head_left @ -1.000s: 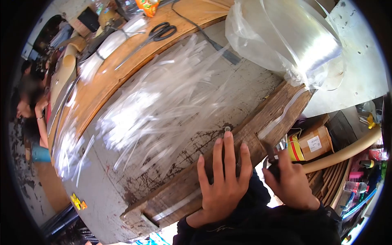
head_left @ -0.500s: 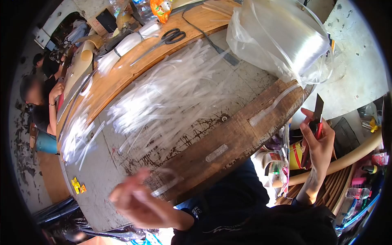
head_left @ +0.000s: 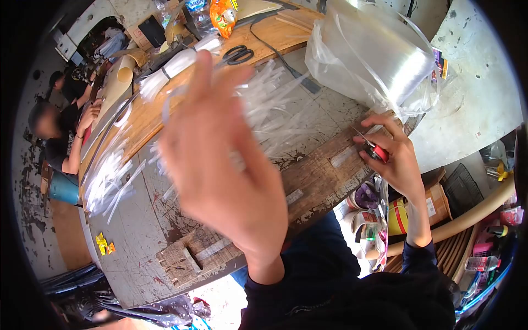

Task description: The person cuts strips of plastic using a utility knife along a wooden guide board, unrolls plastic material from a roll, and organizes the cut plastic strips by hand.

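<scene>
Right hand (head_left: 400, 165): wrapped round red-handled knife (head_left: 379, 154), over right end of wooden board (head_left: 319, 170).
Left hand (head_left: 225, 154): blurred, raised above board; cannot tell open or gripping.
Clear strips (head_left: 275, 104): heaped beyond board.
Wrapped roll (head_left: 374, 55): beyond board's right end.
Knife care, judged: best angle edge off skin, steady 1 strip flat against board.

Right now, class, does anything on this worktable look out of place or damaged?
Yes: small yellow-orange packets lie near the left edge of the scratched tabletop, unlike the clear strips strewn elsewhere. The wooden plank also looks damaged, its near edge worn and chipped.
</scene>
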`<control>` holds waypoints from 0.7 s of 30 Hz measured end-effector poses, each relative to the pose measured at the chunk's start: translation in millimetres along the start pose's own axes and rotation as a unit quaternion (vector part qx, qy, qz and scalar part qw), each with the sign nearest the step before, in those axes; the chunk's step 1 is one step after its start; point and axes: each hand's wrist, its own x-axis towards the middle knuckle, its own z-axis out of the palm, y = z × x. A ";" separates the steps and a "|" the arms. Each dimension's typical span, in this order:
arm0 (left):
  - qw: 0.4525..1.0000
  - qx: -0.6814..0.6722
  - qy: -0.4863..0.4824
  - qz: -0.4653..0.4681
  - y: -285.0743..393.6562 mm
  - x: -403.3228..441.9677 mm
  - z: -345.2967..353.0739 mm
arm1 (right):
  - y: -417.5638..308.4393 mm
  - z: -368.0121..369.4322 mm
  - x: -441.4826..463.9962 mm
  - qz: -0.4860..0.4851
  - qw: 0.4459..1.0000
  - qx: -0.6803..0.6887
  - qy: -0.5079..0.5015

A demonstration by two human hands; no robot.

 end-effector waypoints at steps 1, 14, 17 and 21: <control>0.997 0.040 -0.058 0.008 0.5 -3.7 1.6 | 2.1 0.6 -0.5 0.001 1.000 0.010 -0.016; 0.926 0.209 -0.309 -0.065 -15.7 -77.1 -94.9 | -62.0 2.5 7.5 -0.148 0.970 0.007 -0.194; 0.930 0.202 -0.293 -0.092 -23.1 -87.7 -116.6 | -64.2 8.5 16.0 -0.165 0.970 0.006 -0.180; 0.935 0.210 -0.255 -0.127 -27.0 -93.7 -128.1 | -68.2 12.5 17.8 -0.158 0.972 -0.010 -0.171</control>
